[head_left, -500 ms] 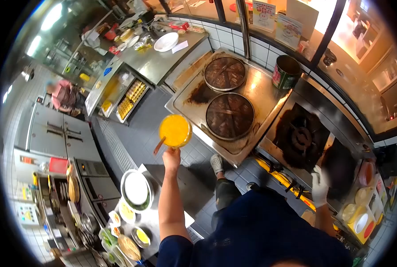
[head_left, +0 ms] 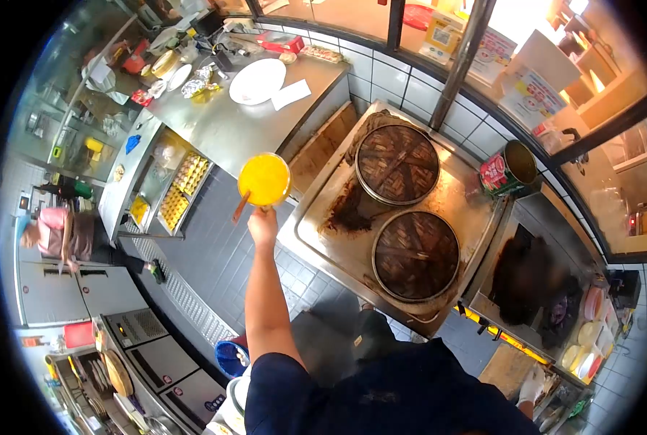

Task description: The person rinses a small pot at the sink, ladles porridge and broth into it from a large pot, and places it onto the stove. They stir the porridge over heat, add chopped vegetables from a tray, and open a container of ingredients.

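My left hand [head_left: 263, 226] is closed around the handle of a round jug of thick yellow liquid [head_left: 264, 178], held out over the floor in front of the steel table. A brown handle [head_left: 241, 207] sticks out over the jug's rim; its other end is hidden in the liquid. At the lower right, my right hand [head_left: 532, 384] in a white glove hangs low beside a brown cardboard piece [head_left: 510, 377]. It is small in view, and its finger pose is unclear. Two round woven steamer lids [head_left: 397, 164] lie on the steel steamer table [head_left: 323, 254].
A tall open can [head_left: 508, 170] stands at the back by the tiled wall. On the right, the stove [head_left: 476, 286] has a dark, blurred area over its burner. A white bowl [head_left: 257, 81] sits on the steel counter [head_left: 222, 116], egg trays [head_left: 182, 190] below it. A person [head_left: 66, 232] stands far left.
My view has turned and shifted left. The jug stays in my left hand, stretched forward. My gloved right hand has moved from the stove's edge down to the lower right.
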Demonstrator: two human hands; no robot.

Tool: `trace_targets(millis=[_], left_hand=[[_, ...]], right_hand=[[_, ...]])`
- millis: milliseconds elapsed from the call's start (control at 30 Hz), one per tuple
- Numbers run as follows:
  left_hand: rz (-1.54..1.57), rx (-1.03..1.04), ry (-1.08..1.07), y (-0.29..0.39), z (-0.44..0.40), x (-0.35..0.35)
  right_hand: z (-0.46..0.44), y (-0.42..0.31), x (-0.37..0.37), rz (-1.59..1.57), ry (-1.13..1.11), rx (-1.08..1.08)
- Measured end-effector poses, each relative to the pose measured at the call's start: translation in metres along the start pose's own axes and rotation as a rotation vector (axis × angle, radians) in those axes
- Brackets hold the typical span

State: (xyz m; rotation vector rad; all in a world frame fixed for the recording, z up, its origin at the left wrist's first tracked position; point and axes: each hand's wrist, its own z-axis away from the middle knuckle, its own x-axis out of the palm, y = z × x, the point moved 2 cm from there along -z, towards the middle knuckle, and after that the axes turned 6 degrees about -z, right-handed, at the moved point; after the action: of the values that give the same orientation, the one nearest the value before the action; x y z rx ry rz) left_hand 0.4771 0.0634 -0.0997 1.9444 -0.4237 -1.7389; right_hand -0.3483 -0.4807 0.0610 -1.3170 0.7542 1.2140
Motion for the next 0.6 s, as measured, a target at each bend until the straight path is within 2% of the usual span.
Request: trace_targets(millis=[33,167,267,367,400,433,467,500,567,600], left_hand=[[-0.013,-0.008,0.01,0.002,-0.027,0.001],[-0.043,-0.032,0.025,-0.002,-0.095,0.028],[-0.108,-0.046,0.041,-0.01,-0.137,0.042],[-0.194,0.031,0.048,-0.037,-0.181,0.074],[-0.444,0.236,-0.068,-0.049,-0.195,0.083],[-0.275,0.198,-0.068,-0.058,-0.191,0.085],[-0.268,0.257,-0.082,-0.057,-0.2,0.092],[-0.275,0.316,-0.081,-0.052,-0.204,0.094],[-0.258,0.414,-0.006,-0.017,-0.206,0.102],[-0.247,0.451,0.035,0.005,-0.198,0.107]], right_hand=[[0.012,-0.02,-0.002,-0.039,-0.063,0.093],[0.046,-0.007,-0.003,0.122,0.189,0.146],[0.068,-0.023,-0.017,0.286,0.014,0.205],[0.075,-0.035,-0.012,0.079,-0.009,0.173],[0.094,-0.027,-0.021,0.01,0.01,0.195],[0.109,-0.009,-0.015,-0.281,0.004,0.248],[0.122,0.007,-0.008,-0.567,0.014,0.308],[0.132,0.009,-0.017,-0.499,0.033,0.299],[0.131,-0.011,-0.03,0.078,0.016,0.209],[0.129,-0.027,-0.029,0.2,0.028,0.207]])
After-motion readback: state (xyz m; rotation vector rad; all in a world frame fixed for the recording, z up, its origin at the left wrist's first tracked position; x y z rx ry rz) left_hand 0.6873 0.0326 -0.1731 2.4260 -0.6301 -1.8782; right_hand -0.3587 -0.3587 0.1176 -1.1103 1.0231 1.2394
